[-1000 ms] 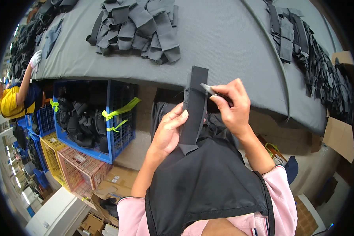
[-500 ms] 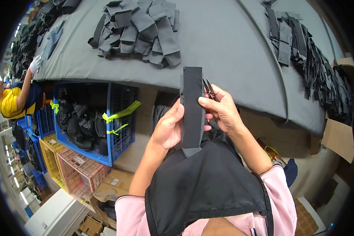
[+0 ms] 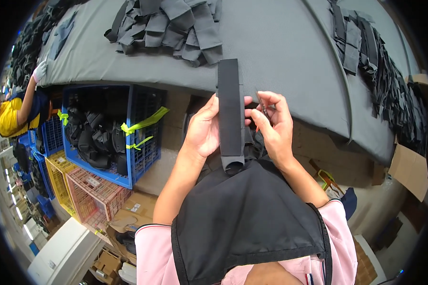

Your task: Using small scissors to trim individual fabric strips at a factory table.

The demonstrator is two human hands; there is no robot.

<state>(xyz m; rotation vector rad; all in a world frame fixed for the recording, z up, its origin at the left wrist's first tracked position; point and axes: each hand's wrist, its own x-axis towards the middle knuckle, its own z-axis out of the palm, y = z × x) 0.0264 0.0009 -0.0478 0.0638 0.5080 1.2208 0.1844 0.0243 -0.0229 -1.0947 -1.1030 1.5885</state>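
A long dark grey fabric strip (image 3: 230, 109) stands lengthwise in front of my chest, with a lighter grey edge along its right side and a folded lower end. My left hand (image 3: 203, 127) is closed on it from the left, its fingertips showing past the right edge. Just to the right, my right hand (image 3: 277, 127) is closed around small dark thread snips (image 3: 265, 108), partly hidden by the fingers. The right hand stands a little apart from the strip. Beyond the strip's top end, a pile of similar grey fabric pieces (image 3: 176, 31) lies on the cloth-covered table (image 3: 280, 52).
More strips (image 3: 366, 47) hang over the table at the far right. A blue crate (image 3: 131, 142) of dark pieces stands at the left, beside yellow (image 3: 57, 180) and pink crates (image 3: 95, 187). A cardboard box (image 3: 410, 164) is at the right. At far left works a person in yellow (image 3: 12, 116).
My right hand has drawn off the strip to the right, and the snips are turned more into its fingers. The strip is higher in view, its folded lower end now showing.
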